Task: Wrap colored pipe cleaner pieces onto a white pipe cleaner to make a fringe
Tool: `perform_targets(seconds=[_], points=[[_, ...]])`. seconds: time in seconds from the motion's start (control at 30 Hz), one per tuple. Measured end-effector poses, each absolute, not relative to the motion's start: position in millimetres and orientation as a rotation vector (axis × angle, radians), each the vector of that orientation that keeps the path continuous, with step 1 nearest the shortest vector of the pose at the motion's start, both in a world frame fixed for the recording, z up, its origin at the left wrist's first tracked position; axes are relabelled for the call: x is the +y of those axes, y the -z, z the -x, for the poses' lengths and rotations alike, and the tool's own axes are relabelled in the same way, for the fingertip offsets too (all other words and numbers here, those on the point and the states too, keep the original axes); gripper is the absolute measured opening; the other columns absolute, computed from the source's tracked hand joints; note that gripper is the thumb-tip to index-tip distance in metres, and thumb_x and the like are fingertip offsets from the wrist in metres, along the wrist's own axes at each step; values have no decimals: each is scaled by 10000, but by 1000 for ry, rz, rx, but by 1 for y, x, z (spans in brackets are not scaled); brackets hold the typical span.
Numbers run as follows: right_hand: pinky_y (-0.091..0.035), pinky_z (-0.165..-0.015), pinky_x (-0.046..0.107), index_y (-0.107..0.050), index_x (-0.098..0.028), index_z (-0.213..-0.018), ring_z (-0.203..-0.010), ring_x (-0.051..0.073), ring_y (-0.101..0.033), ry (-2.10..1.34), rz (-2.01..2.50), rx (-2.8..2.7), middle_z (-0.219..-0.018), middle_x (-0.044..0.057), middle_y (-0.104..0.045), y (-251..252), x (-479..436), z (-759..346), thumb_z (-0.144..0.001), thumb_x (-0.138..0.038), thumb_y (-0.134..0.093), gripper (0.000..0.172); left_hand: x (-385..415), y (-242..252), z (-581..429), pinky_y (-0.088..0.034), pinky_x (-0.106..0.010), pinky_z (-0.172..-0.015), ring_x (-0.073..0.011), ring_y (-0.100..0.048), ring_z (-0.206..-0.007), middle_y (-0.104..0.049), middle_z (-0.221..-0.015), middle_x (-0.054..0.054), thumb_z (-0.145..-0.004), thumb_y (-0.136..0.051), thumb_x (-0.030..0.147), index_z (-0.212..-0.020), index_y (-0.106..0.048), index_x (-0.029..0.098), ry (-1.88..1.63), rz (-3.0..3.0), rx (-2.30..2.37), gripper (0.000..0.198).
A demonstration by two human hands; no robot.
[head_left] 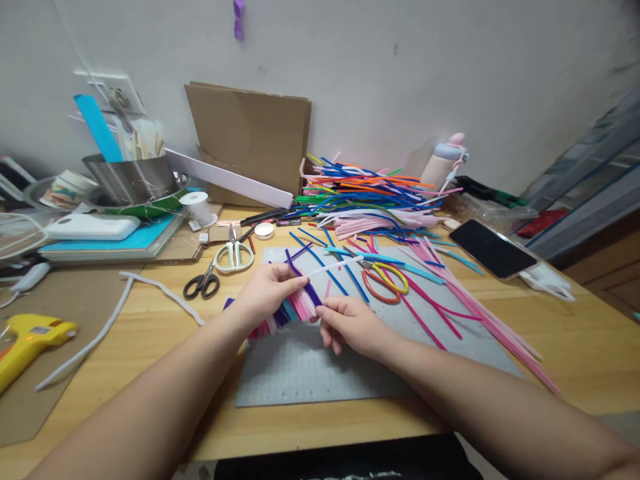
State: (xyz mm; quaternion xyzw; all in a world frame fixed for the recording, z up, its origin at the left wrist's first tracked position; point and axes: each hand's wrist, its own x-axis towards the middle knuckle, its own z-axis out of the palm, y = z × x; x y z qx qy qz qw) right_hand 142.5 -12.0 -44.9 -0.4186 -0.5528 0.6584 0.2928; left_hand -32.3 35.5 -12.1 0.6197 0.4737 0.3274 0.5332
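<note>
A band of short pipe cleaners [300, 305] in pink, blue, white and purple is held up over the grey cutting mat [280, 380]. My left hand [273, 288] is closed around its upper side, thumb on top. A dark purple pipe cleaner [311, 292] crosses the band's right end, and a white pipe cleaner [333, 267] sticks out to the right beyond my left thumb. My right hand [350, 323] pinches the lower end of the purple one between thumb and forefinger, its other fingers curled. The left fingertips are partly hidden.
Orange-and-yellow scissors [385, 283] and loose pipe cleaners lie on the mat. Behind is a heap of pipe cleaners [370, 193]. White-handled scissors [233, 255] and black scissors [201, 285] lie left. A yellow glue gun [37, 337] is far left, a phone [493, 248] right.
</note>
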Motion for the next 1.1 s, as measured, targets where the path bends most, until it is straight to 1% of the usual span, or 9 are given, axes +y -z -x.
perform_targets(seconds=[0.2,0.37,0.43,0.53,0.67,0.77,0.9,1.03,1.1], points=[[-283,-334,149,-517,-144,-762,-307,42,-419,-1674,1170,-1553,-466,-52,-518,43,-15,-143,-840,-380,-417,268,37,14,33,-384,-217,-512,-100,-489,-515,-594,-614,-10,-692,-609,395,-716,-617,105,-770,-1507,1140,291],[-345,-360,158,-493,-158,-873,-362,45,-474,-1595,1106,-1556,-617,-33,-552,42,-16,-143,-833,-422,-437,273,33,11,30,-366,-211,-490,-95,-471,-502,-577,-579,-2,-700,-598,377,-683,-614,106,-653,-1618,1086,272],[-355,-362,155,-516,-150,-829,-364,40,-470,-1583,1105,-1539,-614,-30,-542,43,-15,-142,-826,-432,-441,292,29,10,29,-374,-212,-494,-100,-485,-515,-585,-583,-5,-699,-598,379,-671,-620,109,-590,-1677,1070,273],[-323,-334,145,-513,-148,-732,-345,41,-466,-1646,1120,-1478,-559,-32,-541,44,-13,-141,-811,-436,-452,305,25,9,25,-410,-227,-540,-122,-533,-573,-620,-642,-22,-694,-605,364,-714,-630,107,-596,-1681,1072,259],[-250,-305,134,-467,-158,-706,-328,45,-477,-1709,1113,-1365,-535,-33,-561,40,-12,-139,-793,-442,-475,297,24,4,24,-445,-253,-636,-145,-576,-683,-654,-793,-47,-676,-623,324,-813,-622,113,-646,-1537,992,251],[-236,-302,135,-454,-159,-698,-323,46,-478,-1720,1092,-1357,-535,-33,-564,38,-13,-140,-791,-450,-476,306,25,2,25,-442,-259,-661,-143,-572,-701,-650,-808,-41,-699,-595,322,-864,-616,122,-645,-1501,986,260],[-237,-306,138,-457,-160,-702,-327,49,-480,-1706,1104,-1368,-536,-31,-564,39,-13,-139,-789,-453,-471,306,26,3,27,-425,-248,-600,-137,-546,-635,-637,-728,-38,-710,-577,332,-789,-625,109,-551,-1620,1055,242],[-255,-323,165,-476,-164,-712,-341,64,-478,-1689,1161,-1439,-560,-17,-565,41,-13,-138,-806,-462,-427,316,27,8,29,-395,-221,-533,-117,-510,-568,-614,-661,-20,-702,-584,359,-744,-627,115,-558,-1693,1090,251],[-286,-361,191,-498,-169,-722,-381,82,-490,-1585,1194,-1594,-570,-9,-555,38,-13,-141,-834,-457,-381,330,27,8,29,-383,-215,-516,-112,-500,-551,-609,-644,-15,-702,-582,376,-736,-634,120,-558,-1711,1082,264]])
